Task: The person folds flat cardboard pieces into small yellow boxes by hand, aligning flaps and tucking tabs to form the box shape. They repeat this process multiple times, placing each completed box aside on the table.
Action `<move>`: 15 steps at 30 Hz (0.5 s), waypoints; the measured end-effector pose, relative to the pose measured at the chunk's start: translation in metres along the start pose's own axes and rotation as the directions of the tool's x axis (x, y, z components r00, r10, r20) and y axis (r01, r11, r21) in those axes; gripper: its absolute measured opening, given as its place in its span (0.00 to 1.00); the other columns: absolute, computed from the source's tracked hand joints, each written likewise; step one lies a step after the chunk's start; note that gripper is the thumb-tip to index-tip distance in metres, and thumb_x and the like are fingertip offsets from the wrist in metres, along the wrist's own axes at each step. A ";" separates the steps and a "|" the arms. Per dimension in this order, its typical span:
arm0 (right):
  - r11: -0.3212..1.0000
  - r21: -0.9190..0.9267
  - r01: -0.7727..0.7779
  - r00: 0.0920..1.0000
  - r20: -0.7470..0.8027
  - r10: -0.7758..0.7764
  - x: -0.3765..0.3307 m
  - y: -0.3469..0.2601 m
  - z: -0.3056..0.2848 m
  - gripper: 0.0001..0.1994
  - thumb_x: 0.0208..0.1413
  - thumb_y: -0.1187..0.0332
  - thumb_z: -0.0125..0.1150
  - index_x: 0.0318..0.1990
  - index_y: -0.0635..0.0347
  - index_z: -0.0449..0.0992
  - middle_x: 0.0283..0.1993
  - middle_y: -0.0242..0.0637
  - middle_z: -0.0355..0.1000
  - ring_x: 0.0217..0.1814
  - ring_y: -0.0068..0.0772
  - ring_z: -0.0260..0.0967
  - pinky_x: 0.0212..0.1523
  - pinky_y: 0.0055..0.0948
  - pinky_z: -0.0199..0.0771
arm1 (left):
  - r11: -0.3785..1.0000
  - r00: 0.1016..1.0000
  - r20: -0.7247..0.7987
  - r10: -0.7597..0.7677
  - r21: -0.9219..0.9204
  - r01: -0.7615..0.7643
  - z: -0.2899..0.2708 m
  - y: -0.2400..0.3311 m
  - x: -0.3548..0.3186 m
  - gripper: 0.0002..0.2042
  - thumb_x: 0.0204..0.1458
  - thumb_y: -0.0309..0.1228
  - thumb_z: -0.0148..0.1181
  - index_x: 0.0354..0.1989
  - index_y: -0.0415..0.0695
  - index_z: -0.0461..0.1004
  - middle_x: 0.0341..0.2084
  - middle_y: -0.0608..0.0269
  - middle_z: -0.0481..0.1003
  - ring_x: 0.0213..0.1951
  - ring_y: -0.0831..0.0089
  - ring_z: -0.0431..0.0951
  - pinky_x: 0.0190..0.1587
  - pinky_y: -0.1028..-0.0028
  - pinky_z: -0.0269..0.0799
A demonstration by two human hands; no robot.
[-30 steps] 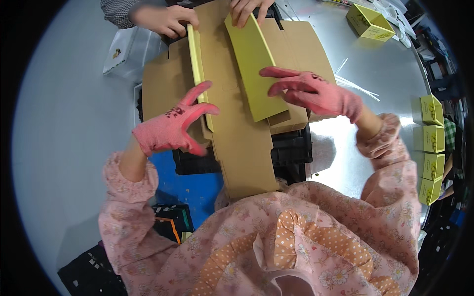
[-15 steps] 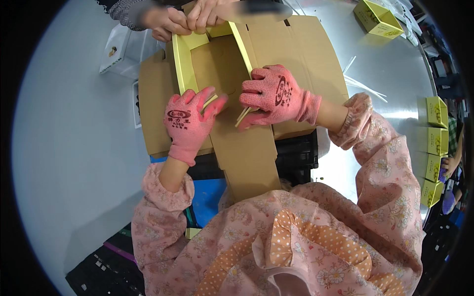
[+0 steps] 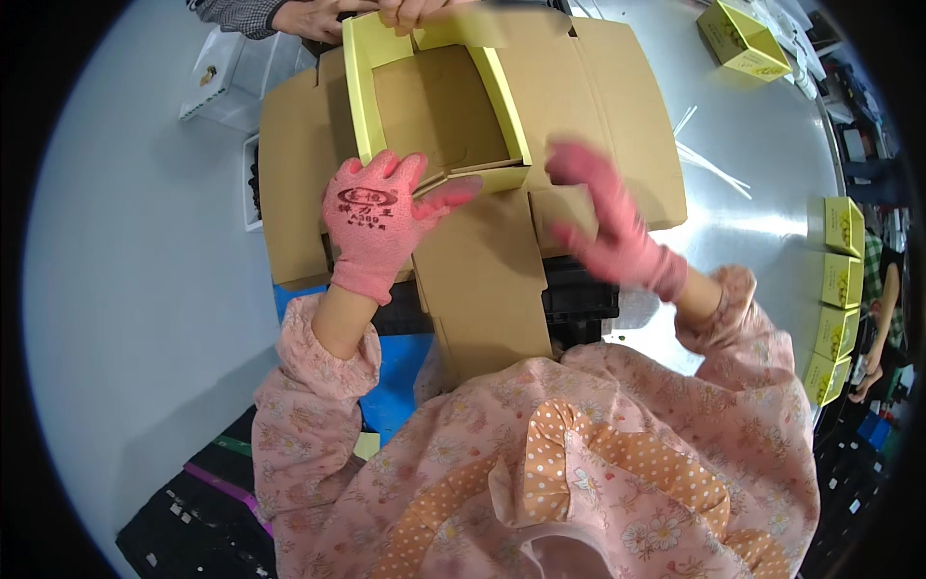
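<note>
A yellow open-topped cardboard box (image 3: pixel 504 96) lies with its brown inside facing up. My left hand (image 3: pixel 374 222), in a pink printed work glove, holds its near left corner, with the fingers at the rim and the thumb stretched along the near wall. My right hand (image 3: pixel 617 227), gloved alike and smeared by motion, is off the box to the right, its thumb and fingers apart and nothing seen in them. Under the box spreads a brown cardboard carton (image 3: pixel 617 116) with its flaps laid out. At the far end, a co-worker's hand (image 3: pixel 410 12) touches the box rim.
Several yellow boxes (image 3: pixel 841 280) stand in a row along the right table edge. Another yellow box (image 3: pixel 743 43) sits at the far right. Thin white strips (image 3: pixel 709 166) lie on the metal table (image 3: pixel 762 222). A white container (image 3: pixel 236 82) stands at the far left. Black crates (image 3: pixel 582 299) show beneath the carton.
The near wall of the box now stands up and closes its near end. My right hand has let go and moved right. My left hand stays at the corner.
</note>
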State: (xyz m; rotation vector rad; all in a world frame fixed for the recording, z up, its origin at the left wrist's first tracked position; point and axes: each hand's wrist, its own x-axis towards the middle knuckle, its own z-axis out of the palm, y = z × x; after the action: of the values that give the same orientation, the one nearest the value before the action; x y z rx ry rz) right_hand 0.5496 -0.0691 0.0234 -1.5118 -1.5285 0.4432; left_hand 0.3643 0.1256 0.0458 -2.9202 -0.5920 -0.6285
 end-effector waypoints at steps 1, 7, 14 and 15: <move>0.903 -0.341 0.262 0.958 0.202 -0.202 -0.022 0.011 0.000 0.32 0.51 0.61 0.60 0.66 0.49 0.60 0.62 0.43 0.62 0.65 0.45 0.60 0.63 0.42 0.62 | 1.000 1.000 -0.004 0.000 0.007 0.000 -0.001 0.002 0.002 0.21 0.32 0.54 0.68 0.23 0.51 0.72 0.19 0.70 0.70 0.23 0.67 0.70 0.29 0.70 0.68; 0.727 -0.319 0.608 0.739 0.562 -0.371 -0.040 0.009 0.020 0.32 0.44 0.45 0.56 0.59 0.45 0.67 0.60 0.35 0.63 0.64 0.43 0.59 0.67 0.53 0.54 | 0.995 0.992 0.088 -0.094 -0.029 0.097 -0.004 0.007 0.003 0.20 0.28 0.44 0.72 0.33 0.51 0.80 0.23 0.64 0.71 0.28 0.62 0.72 0.33 0.67 0.71; 0.722 -0.520 0.457 0.841 -0.011 -0.540 0.003 -0.006 0.027 0.25 0.53 0.47 0.52 0.54 0.49 0.72 0.57 0.43 0.67 0.59 0.47 0.64 0.64 0.53 0.58 | 0.998 0.983 0.176 -0.044 -0.045 0.053 -0.010 0.000 0.003 0.22 0.33 0.47 0.70 0.38 0.51 0.79 0.28 0.64 0.74 0.32 0.59 0.73 0.37 0.65 0.72; 0.749 -0.521 0.409 0.836 -0.117 -0.537 0.016 -0.005 0.028 0.24 0.56 0.49 0.52 0.55 0.51 0.71 0.57 0.45 0.67 0.59 0.48 0.64 0.64 0.53 0.58 | 0.997 0.977 0.214 -0.016 -0.071 0.031 -0.015 0.000 0.007 0.23 0.36 0.49 0.68 0.39 0.49 0.77 0.30 0.63 0.75 0.33 0.59 0.74 0.38 0.66 0.72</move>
State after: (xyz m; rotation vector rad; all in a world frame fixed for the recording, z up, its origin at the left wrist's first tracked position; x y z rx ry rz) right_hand 0.5271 -0.0459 0.0184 -1.3791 -1.8098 -0.4608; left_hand 0.3645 0.1258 0.0624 -3.0785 -0.6385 -0.3473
